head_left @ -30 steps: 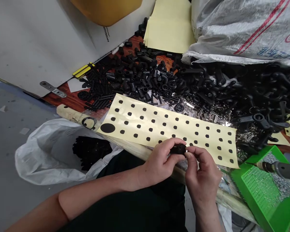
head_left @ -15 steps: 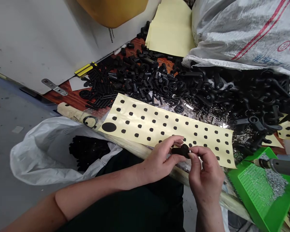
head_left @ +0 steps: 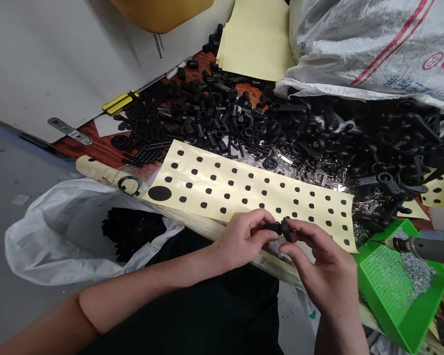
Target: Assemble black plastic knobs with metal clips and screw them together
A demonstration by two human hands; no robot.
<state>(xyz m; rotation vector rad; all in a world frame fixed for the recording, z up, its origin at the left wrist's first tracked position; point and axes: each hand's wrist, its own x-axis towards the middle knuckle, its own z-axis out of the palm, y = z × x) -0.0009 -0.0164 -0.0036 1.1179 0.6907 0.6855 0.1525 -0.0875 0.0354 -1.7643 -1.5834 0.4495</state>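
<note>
My left hand (head_left: 244, 236) pinches the stem of a small black plastic part (head_left: 277, 228) between thumb and fingers. The part has a wider, disc-like end on the right. At that end my right hand (head_left: 318, 256) has its forefinger against the disc, with the thumb just below its lower edge. Whether the thumb touches it is hard to see. Beneath and behind both hands lies a long pale-yellow sheet (head_left: 240, 180) dotted with rows of black pads and one big black disc at its left end.
Behind the sheet spread heaps of black plastic parts (head_left: 214, 113) and small metal clips (head_left: 318, 170). A green tray (head_left: 403, 320) with screws and an electric screwdriver (head_left: 429, 248) stand right. A white plastic bag (head_left: 55, 231) hangs left; a woven sack (head_left: 340, 44) leans at the back.
My right thumb has moved away from the forefinger, opening the earlier pinch with a tiny light piece. The black part is turned so its disc end shows edge-on. The view has shifted slightly.
</note>
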